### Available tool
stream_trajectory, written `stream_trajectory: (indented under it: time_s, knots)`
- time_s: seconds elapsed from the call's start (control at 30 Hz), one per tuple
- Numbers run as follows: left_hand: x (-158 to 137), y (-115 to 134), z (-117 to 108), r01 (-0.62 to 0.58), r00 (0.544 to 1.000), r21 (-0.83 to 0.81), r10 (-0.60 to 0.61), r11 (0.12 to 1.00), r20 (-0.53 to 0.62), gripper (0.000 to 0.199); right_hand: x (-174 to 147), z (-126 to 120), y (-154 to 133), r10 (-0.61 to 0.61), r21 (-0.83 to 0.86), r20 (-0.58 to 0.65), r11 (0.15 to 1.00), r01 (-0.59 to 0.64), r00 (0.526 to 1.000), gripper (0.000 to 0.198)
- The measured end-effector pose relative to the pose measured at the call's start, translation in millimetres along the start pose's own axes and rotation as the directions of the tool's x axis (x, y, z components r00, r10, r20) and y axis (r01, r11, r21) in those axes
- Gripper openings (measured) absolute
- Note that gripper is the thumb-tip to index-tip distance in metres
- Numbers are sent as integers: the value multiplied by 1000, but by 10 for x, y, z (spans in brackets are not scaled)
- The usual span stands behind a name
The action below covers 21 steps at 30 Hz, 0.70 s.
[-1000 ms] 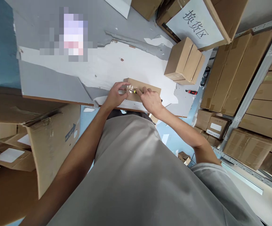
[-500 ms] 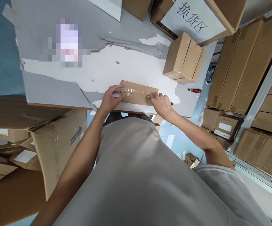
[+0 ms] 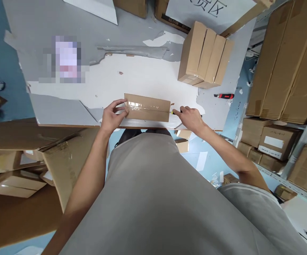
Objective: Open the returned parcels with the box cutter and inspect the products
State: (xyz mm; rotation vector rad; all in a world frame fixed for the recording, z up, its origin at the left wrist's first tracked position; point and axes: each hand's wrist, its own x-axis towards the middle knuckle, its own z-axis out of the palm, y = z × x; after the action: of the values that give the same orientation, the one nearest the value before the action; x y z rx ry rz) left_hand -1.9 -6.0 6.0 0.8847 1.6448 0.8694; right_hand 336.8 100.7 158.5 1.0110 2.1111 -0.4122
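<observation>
A long, narrow cardboard box [image 3: 147, 107] lies near the table's front edge, with shiny clear tape along its middle seam. My left hand [image 3: 113, 115] grips its left end, fingers at the far corner and thumb at the near side. Just off the box's right end, my right hand [image 3: 190, 117] is closed around a utility knife [image 3: 172, 113]. Only a little of its yellow and black body shows, and most of it is hidden in the palm. The knife tip is close to the box's right edge; I cannot tell whether they touch.
Several brown boxes [image 3: 205, 53] stand in a row at the right of the table [image 3: 148, 74]. A red and black utility knife [image 3: 224, 96] lies beside them. On my left is a large open carton [image 3: 63, 166] with smaller boxes inside. Shelves with cartons [image 3: 278, 67] line the right.
My right hand has moved with the knife from above the box's right part to beyond its right end. My left hand still holds the left end. The whole view has shifted somewhat.
</observation>
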Motion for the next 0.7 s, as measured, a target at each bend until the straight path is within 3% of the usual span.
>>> stream_trajectory:
  time_s: [0.23,0.4,0.53,0.6,0.7]
  knots:
    - [-44,27,32,25,998,56,-22,998,-53,60,126,556,409,-89,148,-136,983,109,987,57]
    - [-16,-24,10,46,996,34,-44,998,-71,67,372,1078,415,-50,372,-291,914,162,955,51]
    - [23,-64,-30,86,994,9,-85,996,-65,72,410,1340,443,-48,447,-366,867,220,929,50]
    - [34,-85,-73,94,993,-15,-95,995,-75,74,349,1435,512,-10,477,-379,855,205,926,51]
    - [44,-122,-154,99,990,-45,-103,994,-100,75,300,1580,558,191,635,-386,765,110,902,49]
